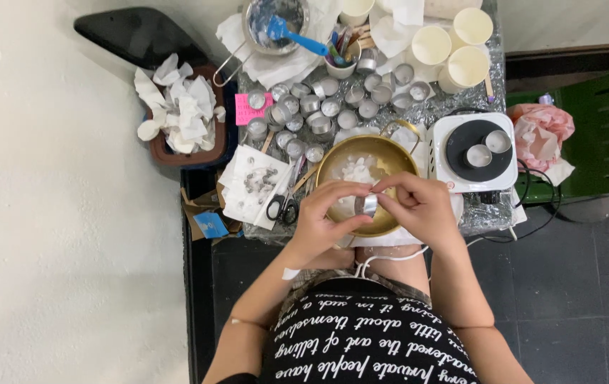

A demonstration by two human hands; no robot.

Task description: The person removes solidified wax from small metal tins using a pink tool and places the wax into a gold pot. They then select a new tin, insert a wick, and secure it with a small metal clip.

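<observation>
Fingers of both hands pinch small round silver metal tealight cup (369,205), held over near rim of wide brass-coloured metal bowl (333,165). Left hand (321,217) cradles cup from below; right hand (418,206) grips its upper edge. Cup likely light, thin-walled, easily dented, waxy-slick: best held by side wall, gently. White wax chunks (356,171) lie inside bowl. Black-handled scissors (281,207) just left of bowl; white single-burner hotplate (472,151) right of bowl.
</observation>
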